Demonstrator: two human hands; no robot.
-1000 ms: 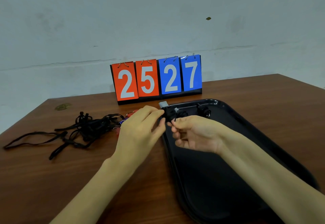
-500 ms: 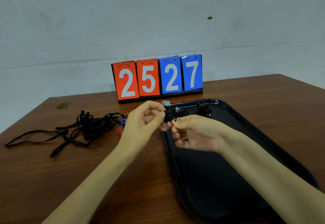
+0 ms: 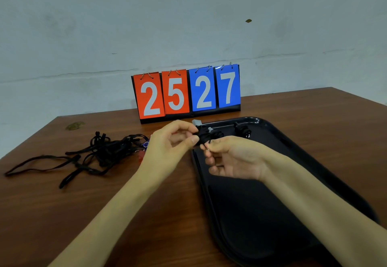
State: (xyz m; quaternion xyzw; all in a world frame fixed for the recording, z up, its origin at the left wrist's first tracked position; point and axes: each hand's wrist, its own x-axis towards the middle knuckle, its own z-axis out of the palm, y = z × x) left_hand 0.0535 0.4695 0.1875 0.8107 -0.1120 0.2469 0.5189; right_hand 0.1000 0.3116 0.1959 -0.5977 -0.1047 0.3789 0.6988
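Both hands meet over the near left corner of a black tray (image 3: pixel 272 214). My left hand (image 3: pixel 167 151) pinches a small bundle of black cord (image 3: pixel 206 136) between thumb and fingers. My right hand (image 3: pixel 232 157), palm up, pinches the same bundle from below, with a small metal ring at its fingertips. A grey clip (image 3: pixel 196 122) sticks out just behind the bundle. Another coiled black cord with a ring (image 3: pixel 243 130) lies in the tray's far end.
A tangled heap of black lanyards (image 3: pixel 100 151) lies on the brown table (image 3: pixel 62 214) to the left, with a red and a blue piece at its right side. A flip scoreboard reading 25 27 (image 3: pixel 186 93) stands at the back against the wall.
My left hand's fingers have curled from a flat reach into a pinch on the cord bundle. The bundle has lifted slightly between both hands.
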